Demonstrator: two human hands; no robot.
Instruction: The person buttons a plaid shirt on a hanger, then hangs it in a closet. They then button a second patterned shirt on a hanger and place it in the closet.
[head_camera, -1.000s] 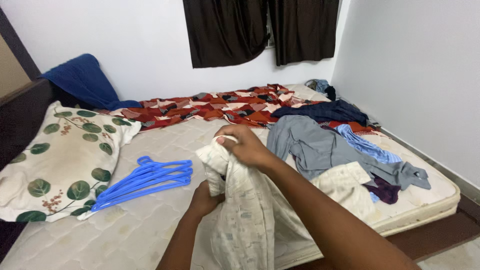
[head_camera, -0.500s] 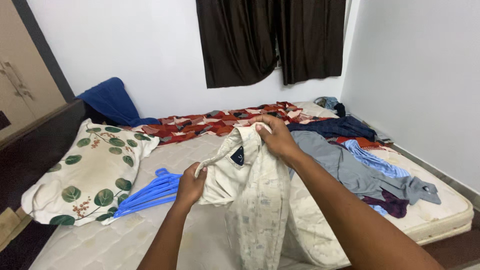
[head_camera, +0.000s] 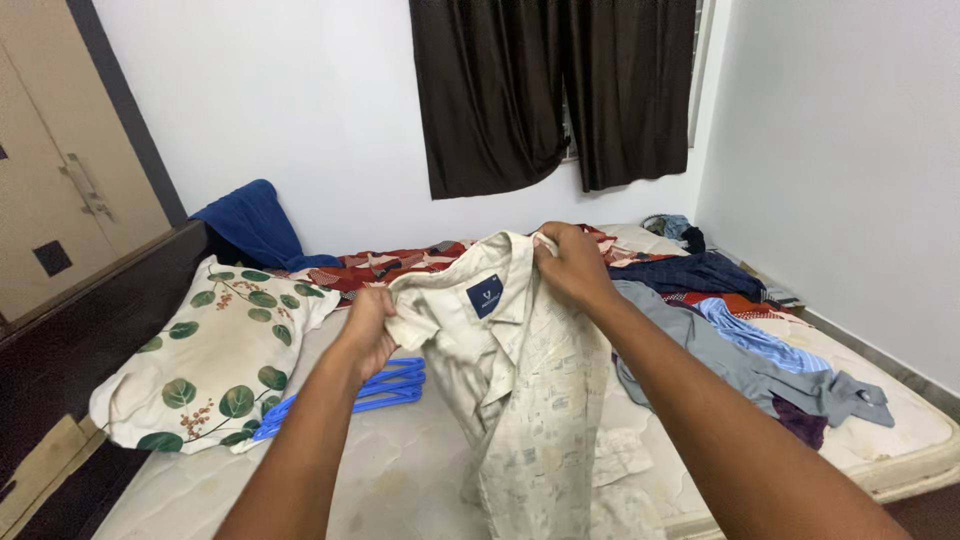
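Both arms outstretched; left hand, right hand grip closed on cream shirt collar.

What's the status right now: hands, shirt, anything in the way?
Left hand and right hand both grip the cream shirt at the collar. Shirt held up over mattress. Blue hangers lie behind it, nothing blocking.

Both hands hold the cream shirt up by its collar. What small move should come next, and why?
Probably lower the left hand to a blue hanger just beneath it: the cream shirt hangs open at the collar, and the right hand grips it alone well enough.
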